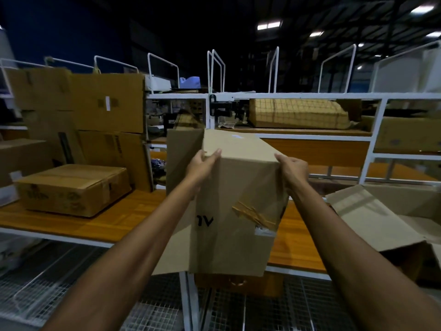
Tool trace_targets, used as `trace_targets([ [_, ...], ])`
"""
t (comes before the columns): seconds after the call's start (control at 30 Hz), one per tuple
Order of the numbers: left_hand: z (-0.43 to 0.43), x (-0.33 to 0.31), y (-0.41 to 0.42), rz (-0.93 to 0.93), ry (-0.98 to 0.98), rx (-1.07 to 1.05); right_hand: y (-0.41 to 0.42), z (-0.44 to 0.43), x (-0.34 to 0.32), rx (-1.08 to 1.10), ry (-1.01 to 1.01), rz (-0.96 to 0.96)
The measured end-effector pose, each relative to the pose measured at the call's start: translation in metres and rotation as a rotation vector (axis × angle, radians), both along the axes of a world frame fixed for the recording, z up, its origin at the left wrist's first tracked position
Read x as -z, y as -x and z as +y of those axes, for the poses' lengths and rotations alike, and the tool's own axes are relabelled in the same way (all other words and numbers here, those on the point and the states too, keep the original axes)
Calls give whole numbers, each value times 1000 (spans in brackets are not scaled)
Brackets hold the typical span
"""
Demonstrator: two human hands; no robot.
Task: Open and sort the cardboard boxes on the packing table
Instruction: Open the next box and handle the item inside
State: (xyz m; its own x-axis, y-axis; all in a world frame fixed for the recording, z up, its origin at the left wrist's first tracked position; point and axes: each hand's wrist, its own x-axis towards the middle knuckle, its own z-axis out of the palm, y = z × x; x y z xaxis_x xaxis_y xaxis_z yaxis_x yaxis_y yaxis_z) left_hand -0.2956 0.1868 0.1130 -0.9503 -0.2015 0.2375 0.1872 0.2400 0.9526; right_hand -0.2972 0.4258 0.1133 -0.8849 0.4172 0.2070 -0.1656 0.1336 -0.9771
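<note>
A tall pale cardboard box (241,201) is held up in front of me over the front edge of the wooden packing table (133,218). Torn tape and black letters mark its near face, and a loose flap hangs off its left side. My left hand (202,167) grips the box's upper left edge, thumb on top. My right hand (292,172) holds the upper right corner, fingers wrapped round the far side. A closed taped box (74,189) lies flat on the table to the left. An opened box with spread flaps (386,220) sits at the right.
Large flattened and stacked cartons (95,120) stand against the white metal shelf frame (286,96) at the back left. A sack-like bundle (298,113) lies on the middle shelf. Below the table runs a metal grate floor (71,283).
</note>
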Motion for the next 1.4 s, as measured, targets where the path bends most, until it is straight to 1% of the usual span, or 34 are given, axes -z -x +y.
trace_targets([
  [0.13, 34, -29, 3, 76, 216, 97, -5, 35, 8, 57, 224, -85],
  [0.23, 70, -32, 8, 132, 397, 119, -17, 57, 37, 45, 368, -131],
  [0.3, 91, -25, 14, 154, 503, 95, -26, 69, 63, 39, 370, -170],
  [0.37, 112, -10, 18, 199, 642, 55, -36, 79, 86, 26, 348, -258],
  [0.43, 131, 7, 17, 255, 771, 46, -43, 88, 103, -35, 337, -394],
  [0.53, 154, 33, 12, 273, 869, 92, -55, 97, 122, -154, 394, -539],
  [0.67, 170, 59, 10, 352, 1018, 132, -61, 105, 157, -155, 447, -600],
  [0.8, 169, 82, 15, 340, 1109, 192, -60, 107, 179, -185, 483, -622],
  [0.9, 176, 106, 17, 353, 1183, 183, -60, 109, 192, -187, 400, -653],
  [1.0, 189, 139, 12, 352, 1291, 206, -53, 108, 203, -223, 374, -597],
  [1.07, 191, 155, 14, 323, 1279, 204, -46, 108, 201, -243, 367, -518],
  [1.13, 189, 159, 16, 316, 1242, 186, -40, 107, 194, -165, 339, -429],
  [1.2, 187, 158, 19, 328, 1232, 190, -36, 101, 179, 0, 273, -302],
  [1.23, 185, 157, 20, 338, 1215, 197, -34, 98, 170, 97, 201, -225],
  [1.3, 181, 156, 20, 367, 1129, 190, -32, 90, 148, 238, -41, -54],
  [1.33, 177, 156, 20, 388, 1084, 171, -32, 85, 137, 256, -197, 37],
  [1.4, 166, 154, 24, 401, 1040, 108, -26, 73, 122, 199, -462, 164],
])
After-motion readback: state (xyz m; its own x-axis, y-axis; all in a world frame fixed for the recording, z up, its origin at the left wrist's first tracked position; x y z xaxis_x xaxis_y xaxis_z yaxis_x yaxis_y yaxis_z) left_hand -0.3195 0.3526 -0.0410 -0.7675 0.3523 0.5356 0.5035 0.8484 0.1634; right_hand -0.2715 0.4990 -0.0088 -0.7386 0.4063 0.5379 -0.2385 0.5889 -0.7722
